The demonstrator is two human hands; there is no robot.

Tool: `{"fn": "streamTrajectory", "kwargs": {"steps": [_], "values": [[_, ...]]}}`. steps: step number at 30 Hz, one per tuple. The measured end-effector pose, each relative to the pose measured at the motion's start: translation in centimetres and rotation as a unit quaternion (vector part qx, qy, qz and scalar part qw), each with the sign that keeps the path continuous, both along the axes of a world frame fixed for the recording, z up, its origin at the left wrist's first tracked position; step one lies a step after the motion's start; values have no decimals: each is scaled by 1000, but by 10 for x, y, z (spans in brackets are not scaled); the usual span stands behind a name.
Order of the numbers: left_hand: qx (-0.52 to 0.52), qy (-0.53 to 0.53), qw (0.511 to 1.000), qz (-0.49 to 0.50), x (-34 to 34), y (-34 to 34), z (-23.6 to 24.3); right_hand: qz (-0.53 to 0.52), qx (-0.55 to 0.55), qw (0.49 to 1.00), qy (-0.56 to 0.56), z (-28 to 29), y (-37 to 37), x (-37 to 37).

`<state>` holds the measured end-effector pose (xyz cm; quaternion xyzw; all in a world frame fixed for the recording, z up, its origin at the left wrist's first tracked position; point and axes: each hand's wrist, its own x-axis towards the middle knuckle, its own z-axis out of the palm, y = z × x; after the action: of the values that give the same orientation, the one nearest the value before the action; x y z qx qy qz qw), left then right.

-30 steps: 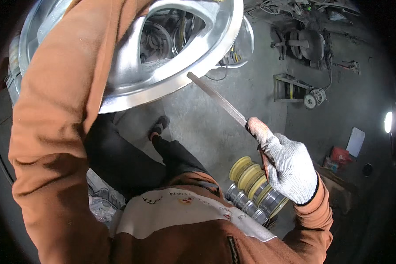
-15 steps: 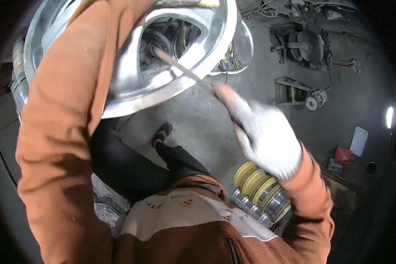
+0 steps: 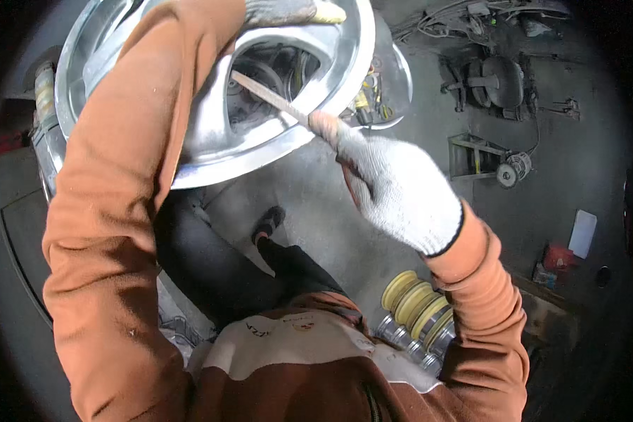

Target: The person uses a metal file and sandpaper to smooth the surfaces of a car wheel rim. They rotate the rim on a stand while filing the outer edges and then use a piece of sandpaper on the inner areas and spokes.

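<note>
A shiny silver alloy wheel [image 3: 211, 169] fills the upper left, tilted, with wide openings between its spokes. My left hand [image 3: 281, 11], in a grey glove with a yellowish fingertip, lies stretched over a spoke at the top edge; part of it is cut off. In a white knitted glove, my right hand [image 3: 401, 190] is closed round the end of a long flat file [image 3: 267, 95]. The file's blade crosses the wheel's outer lip, and its far end reaches into a spoke opening. Whether the blade touches the metal, I cannot tell.
Behind the wheel stands another shiny round rim [image 3: 401, 88], beside yellow-and-black tools. Yellow and silver rims [image 3: 415, 306] are stacked at lower right. A metal frame with a motor [image 3: 503, 165], an office chair [image 3: 499, 81] and cables [image 3: 457, 21] occupy the right side.
My right hand has moved left and slightly up, pushing the file farther across the wheel opening. My left hand stays on the wheel; the whole view has shifted slightly.
</note>
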<state>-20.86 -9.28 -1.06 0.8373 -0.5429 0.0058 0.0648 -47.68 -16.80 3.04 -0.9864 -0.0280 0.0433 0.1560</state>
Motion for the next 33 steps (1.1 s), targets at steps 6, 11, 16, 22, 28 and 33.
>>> {"fn": "streamTrajectory", "kwargs": {"steps": [6, 11, 16, 22, 28, 33], "values": [[41, -5, 999, 25, 3, 18, 7, -31, -54, 981, 183, 62, 3, -39], [18, 50, 998, 22, -6, 3, 20, 23, 6, 999, -31, -2, -10, -4], [63, -12, 998, 13, 3, 8, 8, -6, -64, 986, 152, 60, -3, -47], [123, -1, 990, -64, 14, -20, 11, -26, -23, 994, 106, 20, -8, 0], [-7, -56, 997, -50, -7, 23, 10, -15, -56, 984, 168, 58, -13, -46], [50, 20, 998, -15, -1, 3, 23, 34, -29, 998, 44, 16, -13, -9]]}}
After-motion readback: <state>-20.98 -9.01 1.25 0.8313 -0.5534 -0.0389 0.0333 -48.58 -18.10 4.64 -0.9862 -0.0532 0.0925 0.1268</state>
